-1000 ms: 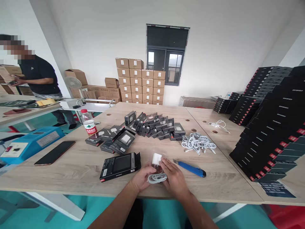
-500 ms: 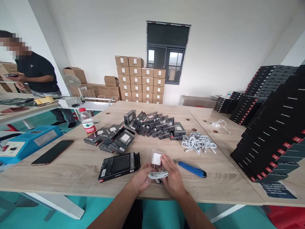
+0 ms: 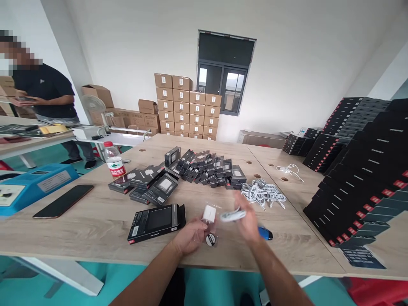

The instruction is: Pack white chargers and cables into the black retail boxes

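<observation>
My left hand (image 3: 192, 234) is closed on a clear plastic tray (image 3: 215, 243) near the table's front edge. In the tray sit a white charger plug (image 3: 209, 213) and, below it, a round black-and-white label (image 3: 211, 239). My right hand (image 3: 247, 219), blurred by motion, grips a coiled white cable (image 3: 233, 216) just right of the tray. Partly behind that hand lies a blue utility knife (image 3: 265, 233). Left of my left hand rests a black box (image 3: 156, 222) with a dark window and its end flap raised.
Boxed chargers (image 3: 207, 168) lie heaped mid-table, beside a pile of white cables (image 3: 263, 193). Tall stacks of black boxes (image 3: 360, 182) stand at right. A bottle (image 3: 115, 163), a phone (image 3: 63, 201) and a blue machine (image 3: 38, 187) are at left. A person (image 3: 44, 93) stands beyond.
My right hand has moved right, lifting the coiled cable off the tray. The round label is now uncovered. My left hand stays on the tray, and the view has shifted slightly.
</observation>
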### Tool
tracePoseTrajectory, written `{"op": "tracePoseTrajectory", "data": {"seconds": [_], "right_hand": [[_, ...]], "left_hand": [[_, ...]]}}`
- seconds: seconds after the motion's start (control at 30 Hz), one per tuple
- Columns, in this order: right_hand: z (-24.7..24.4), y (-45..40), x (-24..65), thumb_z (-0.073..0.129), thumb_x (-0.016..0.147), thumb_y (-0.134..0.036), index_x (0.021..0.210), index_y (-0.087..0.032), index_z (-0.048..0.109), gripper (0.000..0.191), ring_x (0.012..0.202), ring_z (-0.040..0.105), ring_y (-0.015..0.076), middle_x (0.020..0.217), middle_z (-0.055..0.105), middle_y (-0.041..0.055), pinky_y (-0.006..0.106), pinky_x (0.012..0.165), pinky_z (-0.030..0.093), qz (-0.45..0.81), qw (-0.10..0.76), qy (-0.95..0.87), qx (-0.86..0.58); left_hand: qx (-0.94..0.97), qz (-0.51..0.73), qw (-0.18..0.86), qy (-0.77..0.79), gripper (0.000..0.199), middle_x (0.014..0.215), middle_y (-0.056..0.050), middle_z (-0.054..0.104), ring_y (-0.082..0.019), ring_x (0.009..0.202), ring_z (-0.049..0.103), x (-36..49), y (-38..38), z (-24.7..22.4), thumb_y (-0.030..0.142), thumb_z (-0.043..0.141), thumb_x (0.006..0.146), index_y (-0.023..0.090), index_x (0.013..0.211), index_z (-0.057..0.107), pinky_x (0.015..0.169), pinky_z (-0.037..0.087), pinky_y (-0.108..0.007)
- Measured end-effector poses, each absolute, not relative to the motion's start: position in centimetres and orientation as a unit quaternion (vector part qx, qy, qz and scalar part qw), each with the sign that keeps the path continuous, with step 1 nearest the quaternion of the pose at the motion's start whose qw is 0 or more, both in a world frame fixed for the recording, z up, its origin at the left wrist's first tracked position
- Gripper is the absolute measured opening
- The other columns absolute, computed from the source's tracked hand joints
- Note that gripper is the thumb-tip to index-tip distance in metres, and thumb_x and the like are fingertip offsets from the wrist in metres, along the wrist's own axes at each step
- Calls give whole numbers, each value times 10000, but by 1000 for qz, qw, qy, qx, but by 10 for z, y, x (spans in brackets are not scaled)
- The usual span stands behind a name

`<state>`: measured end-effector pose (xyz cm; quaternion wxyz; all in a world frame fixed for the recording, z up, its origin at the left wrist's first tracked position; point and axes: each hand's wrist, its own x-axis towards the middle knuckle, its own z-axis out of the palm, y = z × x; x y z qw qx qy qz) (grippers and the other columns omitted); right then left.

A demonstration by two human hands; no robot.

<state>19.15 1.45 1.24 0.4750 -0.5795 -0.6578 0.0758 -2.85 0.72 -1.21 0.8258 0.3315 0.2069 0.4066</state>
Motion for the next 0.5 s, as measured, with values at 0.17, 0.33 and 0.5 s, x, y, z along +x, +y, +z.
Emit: {"op": "tracePoseTrajectory", "data": {"seconds": [0.17, 0.33, 0.5], "right_hand": [[61, 39, 256, 589, 854, -248, 1351, -109, 588, 516, 1512, 132, 401, 1567, 372, 200, 670, 1190, 103, 77, 474, -563, -673], [35, -5, 223, 574, 880, -502, 1321, -202, 611, 535, 1055, 688, 302, 1195, 700, 125, 467, 880, 573, 237, 446, -585, -635], [-2, -47, 175, 736, 779, -531, 1296, -206, 585, 629, 618, 712, 192, 882, 739, 53, 243, 432, 505, 617, 519, -394, -442]], "left_hand": [[342, 402, 826, 196, 414, 1068, -89, 724, -212, 1015, 662, -32, 7, -12, 88, 653, 699, 158, 1104, 698, 873, 482, -313], [375, 351, 834, 200, 349, 859, -73, 719, -184, 802, 666, -28, 0, -11, 98, 690, 646, 117, 993, 721, 834, 497, -331], [458, 305, 798, 248, 401, 929, -96, 711, -202, 808, 667, -27, -10, 8, 174, 745, 699, 135, 1089, 664, 790, 496, -334]]}}
